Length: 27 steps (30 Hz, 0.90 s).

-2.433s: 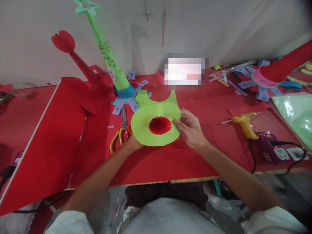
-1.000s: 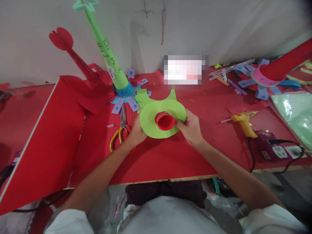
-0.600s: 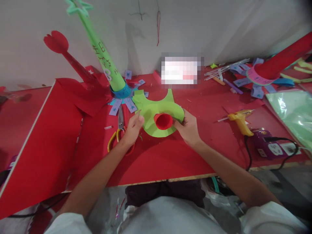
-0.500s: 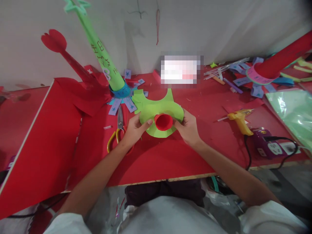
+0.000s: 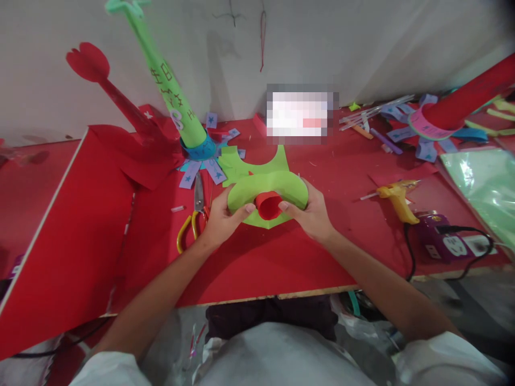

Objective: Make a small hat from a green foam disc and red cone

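A bent piece of green paper (image 5: pixel 277 182) is held between my two hands above the red table. Through its middle pokes a red paper tube (image 5: pixel 269 207), its open end towards me. My left hand (image 5: pixel 225 214) grips the left edge, thumb beside the tube. On the right edge my right hand (image 5: pixel 311 212) is closed, its thumb tip close to the tube's rim. The fingers behind the paper are hidden. Just behind lies a cut green paper scrap (image 5: pixel 231 161) with a curved notch.
Yellow-handled scissors (image 5: pixel 198 201) lie left of my hands. A green paper tower (image 5: pixel 177 102) stands behind them, near a red paper shape (image 5: pixel 120 102). On the right are a yellow glue gun (image 5: pixel 398 201), a purple power socket (image 5: pixel 438 238) and a red tube (image 5: pixel 475 96).
The green paper is bent more, its lower edge now pointed. My right thumb has shifted onto the front beside the tube's rim, and my hands are slightly farther apart.
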Available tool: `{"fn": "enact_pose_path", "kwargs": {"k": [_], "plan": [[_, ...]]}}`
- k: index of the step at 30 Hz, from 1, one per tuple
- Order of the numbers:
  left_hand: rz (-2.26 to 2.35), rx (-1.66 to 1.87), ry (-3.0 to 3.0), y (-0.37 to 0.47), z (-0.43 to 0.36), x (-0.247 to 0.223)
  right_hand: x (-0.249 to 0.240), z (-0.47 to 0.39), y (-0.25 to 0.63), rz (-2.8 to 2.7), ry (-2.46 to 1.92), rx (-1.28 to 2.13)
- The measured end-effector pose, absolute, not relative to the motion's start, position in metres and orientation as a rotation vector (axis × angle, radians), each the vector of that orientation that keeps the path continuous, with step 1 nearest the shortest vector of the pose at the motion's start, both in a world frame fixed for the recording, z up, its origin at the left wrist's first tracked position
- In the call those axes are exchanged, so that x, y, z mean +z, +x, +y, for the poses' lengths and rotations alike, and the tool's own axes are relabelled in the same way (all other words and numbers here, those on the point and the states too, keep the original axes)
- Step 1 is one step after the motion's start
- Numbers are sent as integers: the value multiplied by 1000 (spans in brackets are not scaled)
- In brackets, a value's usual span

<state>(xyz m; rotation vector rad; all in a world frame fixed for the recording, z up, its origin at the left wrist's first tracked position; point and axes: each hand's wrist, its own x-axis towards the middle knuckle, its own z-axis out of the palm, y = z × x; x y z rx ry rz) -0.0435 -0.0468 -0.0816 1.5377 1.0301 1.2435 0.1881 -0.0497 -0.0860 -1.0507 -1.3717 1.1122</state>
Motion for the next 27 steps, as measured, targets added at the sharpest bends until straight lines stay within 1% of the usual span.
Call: {"fn": "enact_pose_path", "kwargs": {"k": [7, 20, 27], "plan": [[993, 1205, 1561, -40, -47, -89, -82, -50, 186, -1380, -1100, 997], [1161, 1261, 1617, -40, -39, -94, -93, -43, 185, -1262, -1095, 1095], [1105, 1263, 1576, -38, -38, -96, -93, -41, 183, -1200, -1069, 1136]]}}
